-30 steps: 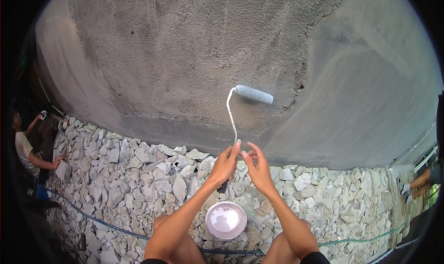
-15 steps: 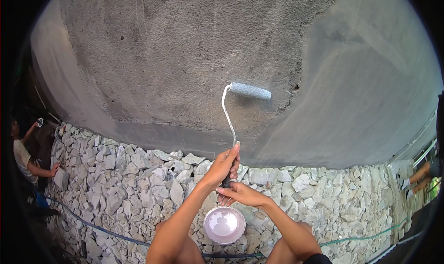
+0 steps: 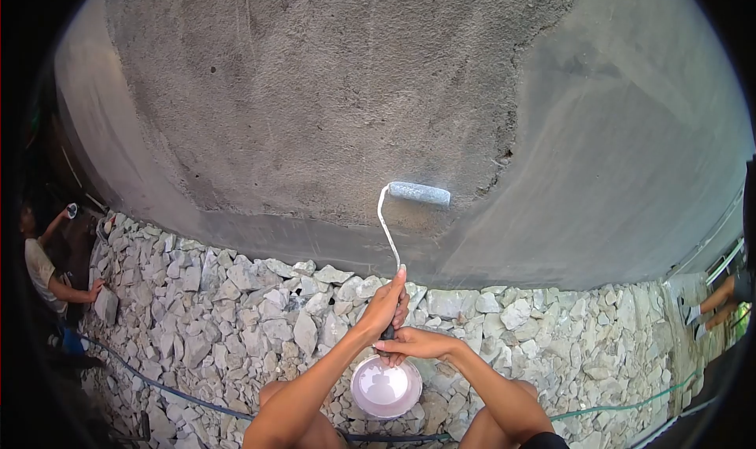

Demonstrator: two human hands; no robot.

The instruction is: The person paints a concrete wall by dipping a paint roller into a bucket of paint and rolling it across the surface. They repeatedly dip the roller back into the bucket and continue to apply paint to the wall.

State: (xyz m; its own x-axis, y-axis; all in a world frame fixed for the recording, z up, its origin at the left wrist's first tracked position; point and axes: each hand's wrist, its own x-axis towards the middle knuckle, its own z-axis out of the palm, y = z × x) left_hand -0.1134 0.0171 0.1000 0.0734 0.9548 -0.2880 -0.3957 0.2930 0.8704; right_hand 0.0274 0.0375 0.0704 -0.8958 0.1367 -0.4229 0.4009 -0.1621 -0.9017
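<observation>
A paint roller (image 3: pixel 420 193) with a pale, wet-looking sleeve lies against the lower part of the rough grey wall (image 3: pixel 315 95). Its bent white rod runs down to a dark handle. My left hand (image 3: pixel 383 306) is wrapped round the upper part of that handle, thumb along the rod. Just below, the fingers of my right hand (image 3: pixel 409 344) close on the handle's lower end. Beneath my hands a round bucket (image 3: pixel 387 410) of pale pinkish liquid stands on the stones, its top edge partly covered by my right hand.
Broken stones (image 3: pixel 189 323) cover the ground along the wall's foot. A dark hose (image 3: pixel 177 391) crosses behind the bucket, with a green hose (image 3: pixel 614 407) at right. One person (image 3: pixel 47 272) is at far left beside a stone; another person's legs (image 3: pixel 715 301) show at far right.
The roller has moved down the wall, nearer the stones. Both my hands have shifted slightly down with the handle, still gripping it, and my right hand now overlaps the bucket's rim.
</observation>
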